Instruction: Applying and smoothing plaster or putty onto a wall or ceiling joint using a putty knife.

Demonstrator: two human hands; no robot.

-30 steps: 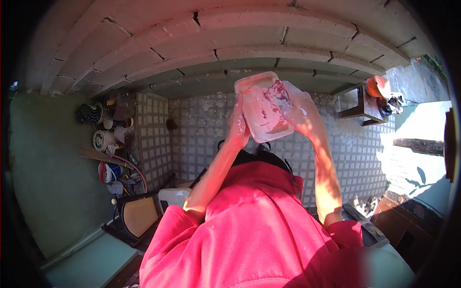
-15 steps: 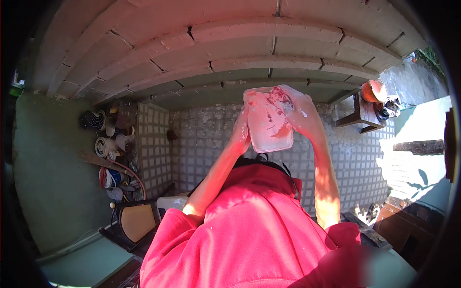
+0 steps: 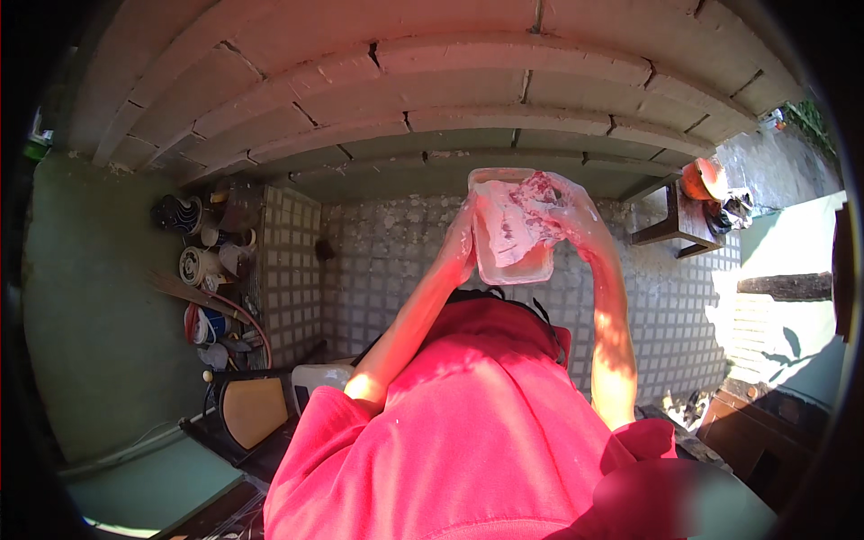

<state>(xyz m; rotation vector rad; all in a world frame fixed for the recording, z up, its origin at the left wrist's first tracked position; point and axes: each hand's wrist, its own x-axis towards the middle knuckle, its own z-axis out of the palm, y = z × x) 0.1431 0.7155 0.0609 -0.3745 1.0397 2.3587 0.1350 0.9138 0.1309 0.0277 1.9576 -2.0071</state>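
Note:
In front of my body I hold up a shallow, clear plastic tub point(image 3: 526, 274) with rounded corners. My left hand point(image 3: 464, 232) is closed on its left wall, the fingers partly hidden behind it. Across the tub's opening spreads a pale, soft-looking piece point(image 3: 506, 220) streaked with pink and red; I cannot make out its kind. My right hand point(image 3: 576, 218) reaches over the right rim, its fingers closed at the piece's upper right part. White smears mark both hands.
A block wall point(image 3: 504, 81) stands ahead, above a tiled floor point(image 3: 387, 252). Buckets and containers point(image 3: 198, 267) line the left side, near a chair point(image 3: 255, 412). At the right, a low wooden bench point(image 3: 679, 220) bears an orange hard-looking bowl shape point(image 3: 704, 180) and dark bags.
The tub has shifted slightly right. The pale piece has changed shape and now shows more across the opening, and my right hand has moved a little right and down.

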